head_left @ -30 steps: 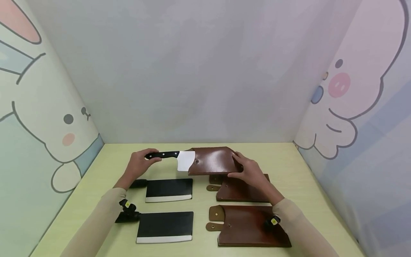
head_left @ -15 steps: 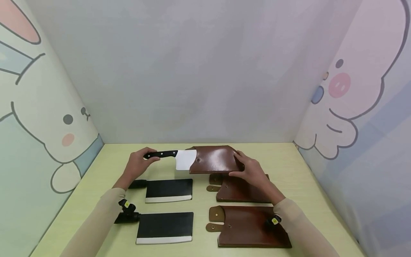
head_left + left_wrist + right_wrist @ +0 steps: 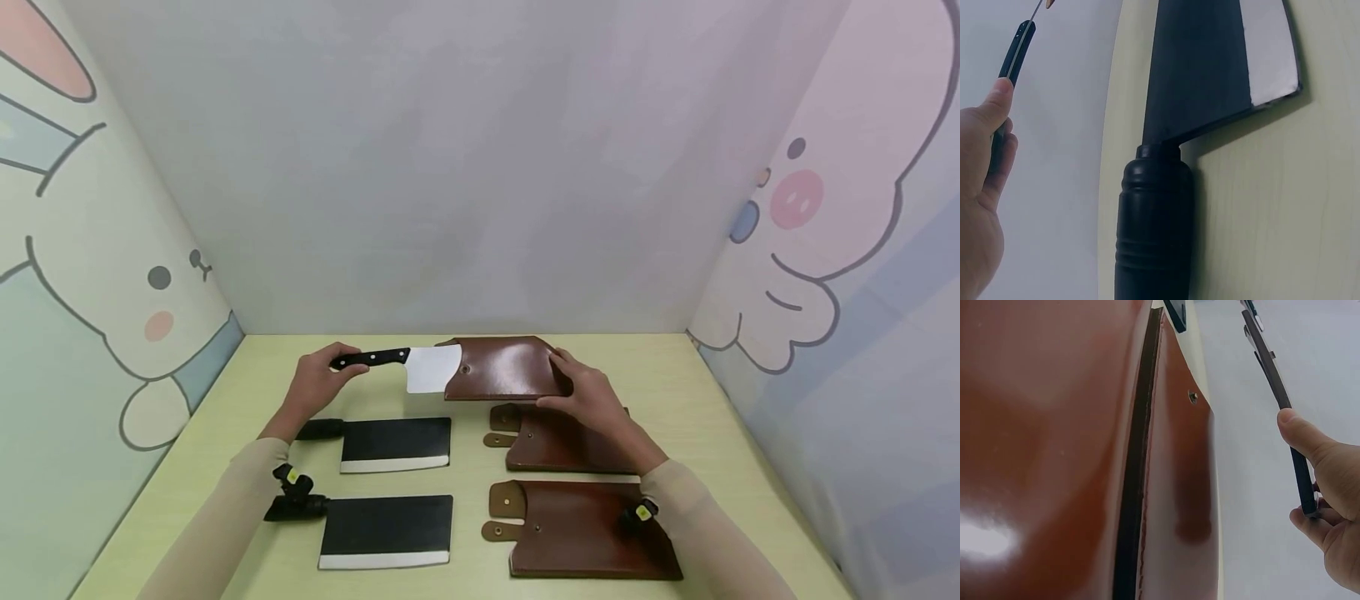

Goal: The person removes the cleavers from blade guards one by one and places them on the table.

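In the head view my left hand [image 3: 313, 385] grips the black riveted handle of a cleaver [image 3: 431, 369], raised above the back of the table. The far part of its silvery blade is hidden inside a brown leather sheath [image 3: 506, 368]. My right hand [image 3: 592, 400] holds that sheath by its right end, thumb and fingers on opposite sides. In the left wrist view my left hand [image 3: 985, 162] is wrapped round the handle, thumb along it. The right wrist view shows the held sheath [image 3: 1282, 394] edge-on in my right hand [image 3: 1332, 487].
Two dark cleavers lie flat at the left: a far cleaver [image 3: 395, 442] and a near cleaver [image 3: 386, 529]. Beside them lie a far leather sheath [image 3: 562, 443], partly behind my right arm, and a near leather sheath [image 3: 577, 525]. Grey and cartoon-printed walls enclose the table [image 3: 472, 575].
My left hand has shifted slightly left with the cleaver, and the held sheath slightly right. More of the blade shows outside the sheath. Both have risen a little.
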A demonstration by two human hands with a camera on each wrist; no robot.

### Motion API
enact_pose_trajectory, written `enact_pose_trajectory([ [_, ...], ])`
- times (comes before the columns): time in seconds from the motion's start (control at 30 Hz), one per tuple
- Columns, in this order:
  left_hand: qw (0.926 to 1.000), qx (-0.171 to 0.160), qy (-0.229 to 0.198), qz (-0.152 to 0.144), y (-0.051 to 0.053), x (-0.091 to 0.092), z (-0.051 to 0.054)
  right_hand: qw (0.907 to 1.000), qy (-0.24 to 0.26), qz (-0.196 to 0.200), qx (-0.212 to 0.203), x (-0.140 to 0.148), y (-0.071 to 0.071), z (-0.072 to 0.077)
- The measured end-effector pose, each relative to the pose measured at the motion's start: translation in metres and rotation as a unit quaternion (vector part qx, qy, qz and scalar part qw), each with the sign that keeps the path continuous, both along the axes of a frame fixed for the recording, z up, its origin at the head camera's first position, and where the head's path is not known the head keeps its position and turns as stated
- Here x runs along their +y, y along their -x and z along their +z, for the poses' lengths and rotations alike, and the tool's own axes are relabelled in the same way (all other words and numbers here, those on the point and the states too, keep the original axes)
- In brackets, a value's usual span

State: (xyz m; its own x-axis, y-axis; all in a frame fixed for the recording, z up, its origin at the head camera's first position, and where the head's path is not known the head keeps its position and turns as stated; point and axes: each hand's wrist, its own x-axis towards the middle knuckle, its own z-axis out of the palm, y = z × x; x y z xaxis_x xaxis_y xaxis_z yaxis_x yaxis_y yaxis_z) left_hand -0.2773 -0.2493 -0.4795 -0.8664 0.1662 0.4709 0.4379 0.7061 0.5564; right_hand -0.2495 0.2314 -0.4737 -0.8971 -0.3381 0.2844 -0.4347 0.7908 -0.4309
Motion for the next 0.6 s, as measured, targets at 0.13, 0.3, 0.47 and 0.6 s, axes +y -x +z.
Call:
enact_pose_trajectory([
  [0.13,1.0000,-0.002,-0.002,0.002,0.0000,0.0000,0.0008,1.0000,-0.001,-0.001,0.005,0.0001,0.0001,0.0016],
  [0.3,1.0000,-0.005,-0.004,0.005,0.0014,-0.0013,0.0022,1.0000,0.000,0.001,0.006,0.0023,0.0024,0.0017],
  [0.47,1.0000,-0.001,-0.004,0.004,0.0002,-0.0044,0.0043,1.0000,0.001,0.001,0.007,0.0052,0.0043,0.0017],
  [0.6,1.0000,-0.002,-0.003,0.009,-0.0010,-0.0076,0.0054,1.0000,-0.002,-0.003,0.000,0.0077,0.0049,0.0017],
])
